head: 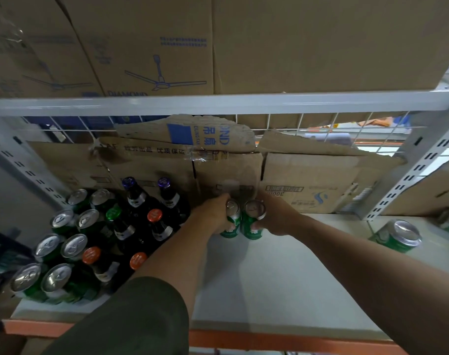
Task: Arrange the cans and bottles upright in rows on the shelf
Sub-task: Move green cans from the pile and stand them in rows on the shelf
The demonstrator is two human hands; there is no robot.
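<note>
My left hand [214, 213] grips a green can [232, 219] standing upright near the back of the white shelf [282, 285]. Right beside it, my right hand [276, 216] grips a second green can [253, 220], also upright; the two cans touch. On the left of the shelf stand two rows of green cans [64, 242] with silver tops. Next to them stand two rows of dark bottles [139, 216] with purple, green and orange caps. One more green can [397, 235] sits tilted at the far right of the shelf.
Flattened cardboard [231, 170] lines the back of the shelf in front of a wire grid. Cardboard boxes [154, 47] sit on the shelf above. A grey upright post [407, 172] stands at the right. The shelf's front edge is orange [269, 339].
</note>
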